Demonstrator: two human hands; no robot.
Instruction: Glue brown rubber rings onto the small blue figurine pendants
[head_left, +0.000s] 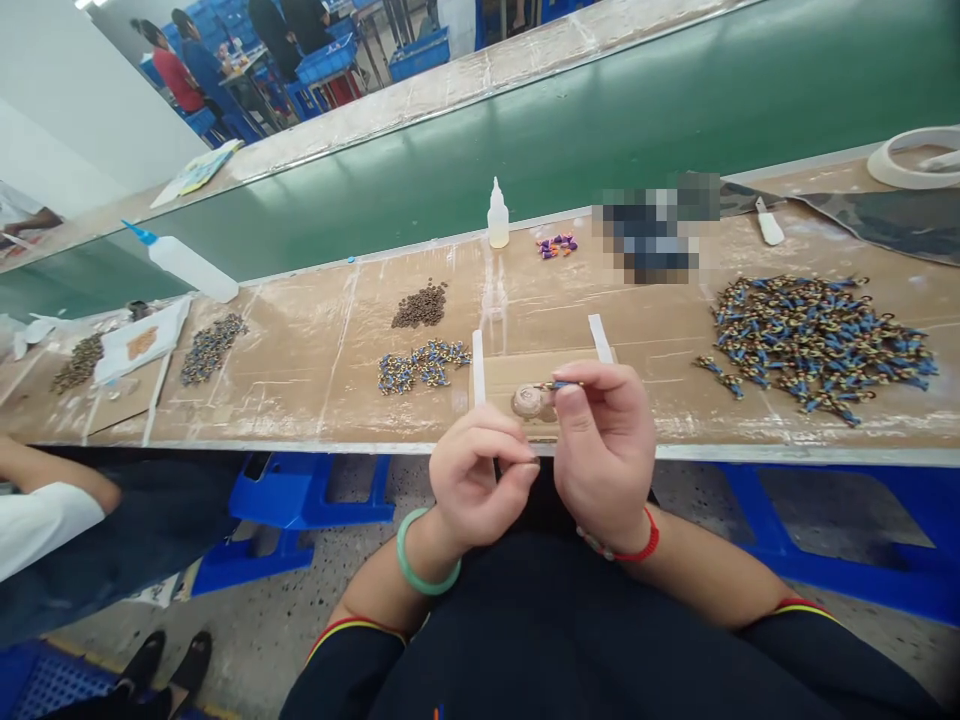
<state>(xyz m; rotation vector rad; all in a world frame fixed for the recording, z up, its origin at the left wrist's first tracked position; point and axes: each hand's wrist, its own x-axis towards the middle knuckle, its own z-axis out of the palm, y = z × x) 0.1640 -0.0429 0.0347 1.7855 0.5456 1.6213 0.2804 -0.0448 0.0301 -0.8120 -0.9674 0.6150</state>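
My left hand, with a green bangle on its wrist, is pinched on a small dark piece, mostly hidden by the fingertips. Beside it, my right hand holds a small blue-and-gold figure between thumb and forefinger. Just beyond the hands, a round dish with a pale brown crust sits on a cardboard sheet. Further left lie a pile of blue-and-gold pieces and a pile of small brown discs. A large heap of similar blue-and-gold figures spreads to the right.
A dropper bottle stands near the green divider; purple-orange candies lie beside it. To the left a blue-tipped bottle leans over. A tape roll is at far right. A co-worker's arm shows at left.
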